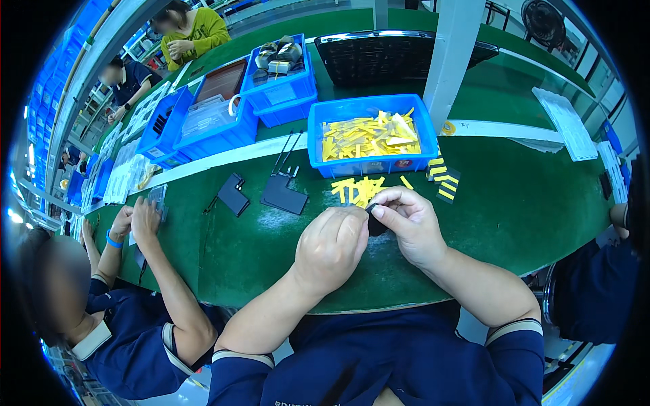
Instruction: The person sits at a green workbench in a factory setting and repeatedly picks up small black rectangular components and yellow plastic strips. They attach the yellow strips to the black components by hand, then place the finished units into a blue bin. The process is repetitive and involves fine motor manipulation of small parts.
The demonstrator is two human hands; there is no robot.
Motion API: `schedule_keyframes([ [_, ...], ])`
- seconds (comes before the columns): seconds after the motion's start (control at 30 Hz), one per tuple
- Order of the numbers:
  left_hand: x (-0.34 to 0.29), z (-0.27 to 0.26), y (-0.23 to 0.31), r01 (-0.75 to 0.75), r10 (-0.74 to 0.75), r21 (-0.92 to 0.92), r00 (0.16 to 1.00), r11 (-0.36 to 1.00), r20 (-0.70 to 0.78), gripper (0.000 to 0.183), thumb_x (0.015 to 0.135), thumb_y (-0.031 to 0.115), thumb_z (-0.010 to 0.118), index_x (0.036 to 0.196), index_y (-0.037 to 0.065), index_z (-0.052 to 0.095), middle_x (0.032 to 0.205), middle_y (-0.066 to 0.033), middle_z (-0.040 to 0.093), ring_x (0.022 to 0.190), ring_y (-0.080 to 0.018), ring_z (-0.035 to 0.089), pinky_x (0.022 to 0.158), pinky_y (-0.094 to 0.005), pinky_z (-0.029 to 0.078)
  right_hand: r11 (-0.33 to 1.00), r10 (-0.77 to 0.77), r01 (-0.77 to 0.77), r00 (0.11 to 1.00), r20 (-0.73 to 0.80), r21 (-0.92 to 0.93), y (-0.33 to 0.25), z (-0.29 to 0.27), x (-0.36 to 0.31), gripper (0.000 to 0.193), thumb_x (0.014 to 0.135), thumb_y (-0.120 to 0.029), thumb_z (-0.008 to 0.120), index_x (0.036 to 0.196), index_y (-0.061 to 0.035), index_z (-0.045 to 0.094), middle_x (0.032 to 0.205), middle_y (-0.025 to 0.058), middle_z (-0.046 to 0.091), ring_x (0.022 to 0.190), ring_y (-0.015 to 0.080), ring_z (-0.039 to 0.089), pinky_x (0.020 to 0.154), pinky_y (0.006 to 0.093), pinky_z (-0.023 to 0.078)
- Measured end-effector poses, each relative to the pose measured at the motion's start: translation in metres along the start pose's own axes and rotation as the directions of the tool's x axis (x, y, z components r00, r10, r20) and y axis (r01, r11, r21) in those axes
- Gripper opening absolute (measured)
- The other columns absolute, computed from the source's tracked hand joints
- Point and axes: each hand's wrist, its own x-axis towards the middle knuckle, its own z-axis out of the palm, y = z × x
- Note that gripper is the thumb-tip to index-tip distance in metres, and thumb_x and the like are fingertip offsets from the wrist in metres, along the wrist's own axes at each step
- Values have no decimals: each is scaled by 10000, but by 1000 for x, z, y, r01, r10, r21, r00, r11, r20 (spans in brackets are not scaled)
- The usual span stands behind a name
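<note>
My left hand (332, 245) is closed, its knuckles up, with the fingertips mostly hidden at the left edge of a small black part (376, 226). From the other side my right hand (412, 229) pinches that part between thumb and forefinger. Much of it is covered by my hands, so its full shape does not show. Just beyond my fingers lies a loose pile of short yellow strips (362, 189). Left of my hands are two black L-shaped flat parts, a larger one (284, 195) with metal pins and a smaller one (233, 194).
A blue bin (315, 145) of yellow strips stands ahead, beside black-and-yellow striped pieces (445, 181). More blue bins (279, 91) and a dark panel (372, 57) are behind. A white post (453, 57) rises there. Close on the left, a co-worker's hands (139, 220) are working.
</note>
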Motion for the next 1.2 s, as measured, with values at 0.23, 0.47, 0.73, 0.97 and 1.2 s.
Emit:
schedule_keyframes([
  [0.23,0,-1,1,20,-20,-8,1000,1000,4,236,654,-65,683,818,24,538,753,-93,628,673,-250,637,579,-331,518,998,-29,28,1000,0,-52,1,0,0,123,861,-25,608,981,-3,590,937,30,594,867,86,557,796,240,460],
  [0.47,-2,-1,0,33,-33,9,999,999,7,226,657,-65,680,817,21,546,753,-98,633,672,-249,642,579,-326,523,995,-43,41,999,-13,-93,-1,2,-1,117,862,-29,609,976,-3,595,929,31,602,857,85,561,785,238,461],
  [0.73,-2,-3,2,46,-47,59,999,997,4,201,667,-37,699,806,27,569,748,-99,648,645,-242,646,573,-321,525,987,-65,61,998,-21,-146,-3,3,0,98,857,-14,611,955,-5,614,919,32,615,831,79,567,756,229,467],
  [0.97,5,-7,2,167,-166,-74,986,983,22,162,690,16,723,818,17,623,728,-97,653,626,-234,645,560,-301,513,986,-72,70,997,-11,-150,-4,2,-2,112,849,-18,625,955,19,620,918,68,628,839,116,611,775,250,502],
  [1.2,5,-9,-4,282,-269,-174,958,943,96,92,734,58,715,806,27,666,719,-99,654,611,-211,636,560,-278,504,980,-86,85,996,4,-181,-4,2,-2,110,845,-11,627,950,22,627,920,69,624,842,115,610,765,250,503],
])
